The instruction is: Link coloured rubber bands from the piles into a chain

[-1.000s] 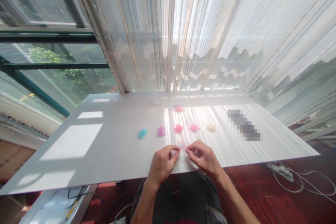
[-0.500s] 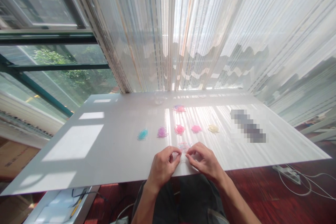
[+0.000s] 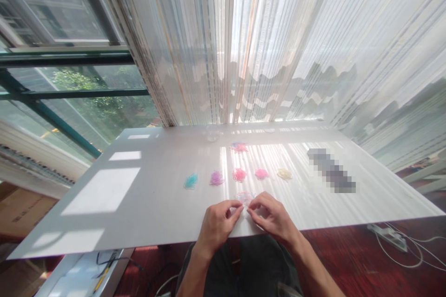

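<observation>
Two hands, left hand [image 3: 219, 223] and right hand [image 3: 273, 218], fingertips pinched closed, nearly meeting; can't tell what's gripped. Mixed-color pile [image 3: 245, 196] just beyond fingertips on white table [image 3: 156, 213], near edge.

Five single-coloured heaps [image 3: 239, 175], two mixed heaps [image 3: 239, 147], two hands [image 3: 216, 223], one table [image 3: 160, 213].
</observation>
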Demonstrator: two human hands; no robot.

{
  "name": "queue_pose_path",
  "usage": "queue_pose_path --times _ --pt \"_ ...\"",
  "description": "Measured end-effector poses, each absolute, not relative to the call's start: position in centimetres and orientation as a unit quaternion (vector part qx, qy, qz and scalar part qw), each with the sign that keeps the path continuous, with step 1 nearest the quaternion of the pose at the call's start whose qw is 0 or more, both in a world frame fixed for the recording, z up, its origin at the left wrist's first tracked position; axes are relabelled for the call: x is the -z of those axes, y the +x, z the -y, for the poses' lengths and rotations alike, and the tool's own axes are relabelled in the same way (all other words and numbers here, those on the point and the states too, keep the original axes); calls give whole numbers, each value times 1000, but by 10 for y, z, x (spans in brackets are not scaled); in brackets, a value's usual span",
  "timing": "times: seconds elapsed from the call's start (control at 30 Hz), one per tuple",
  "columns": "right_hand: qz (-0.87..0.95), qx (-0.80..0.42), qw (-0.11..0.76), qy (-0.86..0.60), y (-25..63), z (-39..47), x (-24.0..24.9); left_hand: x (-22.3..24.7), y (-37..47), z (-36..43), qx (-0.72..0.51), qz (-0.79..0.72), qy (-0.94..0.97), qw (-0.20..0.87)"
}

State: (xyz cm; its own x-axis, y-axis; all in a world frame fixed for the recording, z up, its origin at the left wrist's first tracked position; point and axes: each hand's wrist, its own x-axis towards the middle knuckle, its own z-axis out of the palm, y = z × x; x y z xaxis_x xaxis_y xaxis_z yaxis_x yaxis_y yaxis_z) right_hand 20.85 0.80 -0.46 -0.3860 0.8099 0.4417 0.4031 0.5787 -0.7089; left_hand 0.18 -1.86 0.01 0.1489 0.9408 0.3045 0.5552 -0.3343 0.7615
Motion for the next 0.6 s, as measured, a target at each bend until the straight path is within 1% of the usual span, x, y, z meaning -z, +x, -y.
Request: queue_pose_path --times 0.6 --pt "792 -245 405 -384 207 -7 2 -2 0 19 -404 -499 721 260"
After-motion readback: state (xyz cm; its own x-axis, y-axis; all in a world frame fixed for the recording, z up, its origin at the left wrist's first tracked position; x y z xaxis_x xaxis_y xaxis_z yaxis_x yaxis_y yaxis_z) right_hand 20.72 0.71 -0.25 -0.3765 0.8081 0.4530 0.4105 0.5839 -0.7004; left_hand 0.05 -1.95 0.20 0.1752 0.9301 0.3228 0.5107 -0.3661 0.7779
